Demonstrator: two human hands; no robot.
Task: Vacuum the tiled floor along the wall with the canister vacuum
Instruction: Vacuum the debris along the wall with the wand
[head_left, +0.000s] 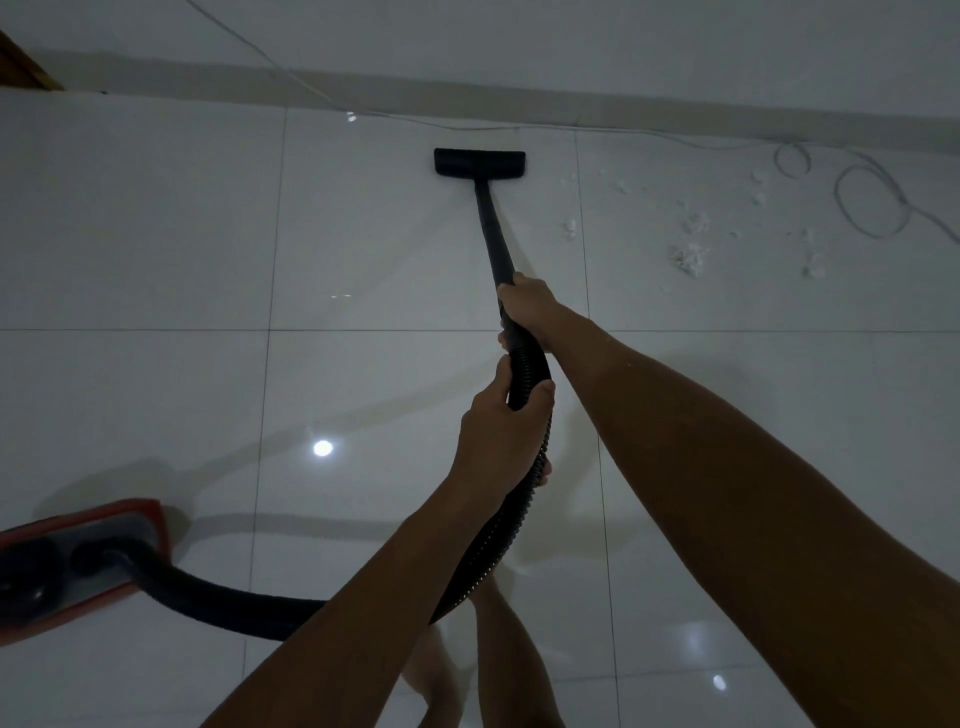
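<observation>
The black floor nozzle (479, 163) sits flat on the glossy white tiled floor (156, 234), far from me, just short of the grey skirting (675, 106) at the foot of the wall. Its wand (491, 228) runs back toward me into my right hand (524, 306), whose grip is wrapped round it; nearer, my left hand (498, 431) is curled round the ribbed hose (524, 374). The hose loops down and left to the red canister (78, 566). White debris (688, 254) lies to the right of the nozzle, beside a thin coiled cord (872, 202).
</observation>
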